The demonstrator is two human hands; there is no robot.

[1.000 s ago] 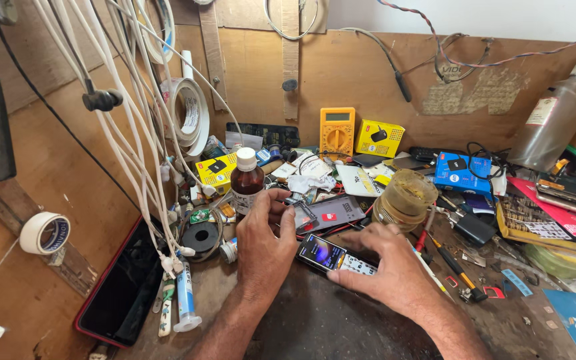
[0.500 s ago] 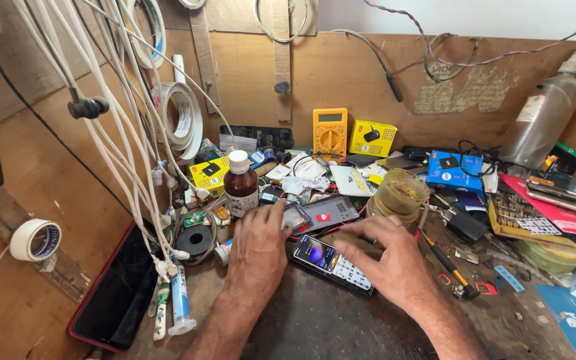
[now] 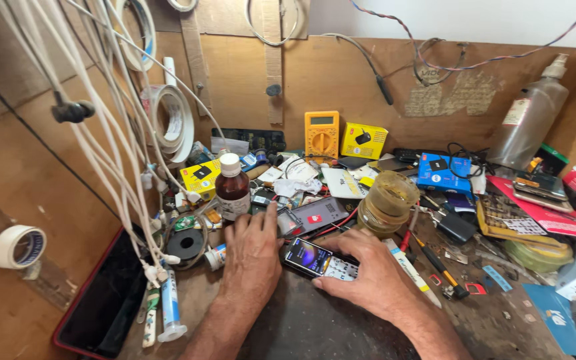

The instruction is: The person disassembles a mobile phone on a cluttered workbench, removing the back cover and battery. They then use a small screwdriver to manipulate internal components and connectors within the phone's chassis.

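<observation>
step: steadying small lit-screen keypad phone (image 3: 320, 259) | right hand (image 3: 368, 277) clamped on it | left hand (image 3: 253, 257) flat, empty | next: firm grip likely

Cluttered wooden table (image 3: 315, 327), dark worn patch at front. Brown glass bottle (image 3: 233, 188) with white cap stands upright left of centre. Yellow multimeter (image 3: 321, 133) leans on back board, small yellow box (image 3: 364, 141) just beside it to the right. Another yellow box (image 3: 201, 179) near the bottle. Blue box (image 3: 443, 173) right of centre. Round amber jar (image 3: 387, 202) mid-table. Clear spray bottle (image 3: 529, 118) leans at far right. White tape roll (image 3: 171, 122) hangs on left wall; white cables (image 3: 111, 147) dangle in front. Masking tape roll (image 3: 19, 247) far left. Dark tablet (image 3: 105, 300) with red edge lies front left. Screwdriver (image 3: 443, 271) lies right.
</observation>
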